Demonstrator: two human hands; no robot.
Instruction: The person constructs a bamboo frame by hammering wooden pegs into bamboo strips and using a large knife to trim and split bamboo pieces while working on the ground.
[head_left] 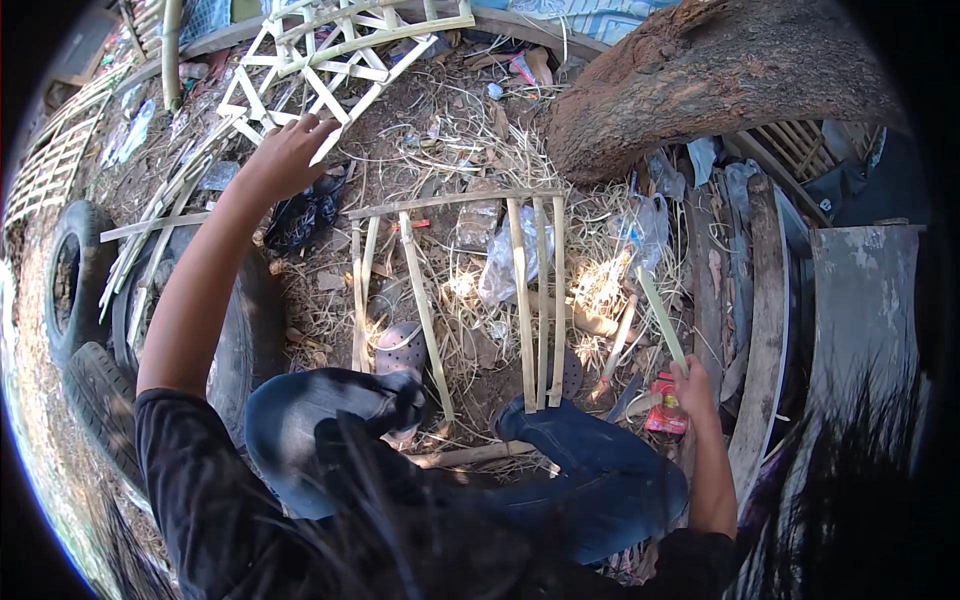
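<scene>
- the right hand [692, 387] was closed round the lower end of a flat green strip [661, 315], which slanted up and to the left from the fingers.
- the left hand [288, 158] was stretched far forward, its fingers bent at the near edge of a lattice [376, 46] of pale crossed strips; i could not tell whether they gripped it or only rested there.
- just beside the right hand, a red packet [667, 405] lay on the ground.
- between the two arms was a comb-like frame [455, 203]: one crossbar, with narrow slats running from it back toward the person, three of them grouped near its right end.
- the person's legs, in blue trousers [590, 480], were bent at the near side of that frame, and a perforated clog [401, 350] showed between its left slats.
- a clear plastic bag [503, 265] lay beyond the slats, among curly shavings scattered over the soil.
- left of the left forearm, a bundle of loose strips [165, 215] lay by some dark tyres [78, 285].
- farther out, a thick tree trunk [700, 90] leaned across the upper right, and a weathered plank [765, 300] and a grey board [865, 300] stood to the right of the right hand.
</scene>
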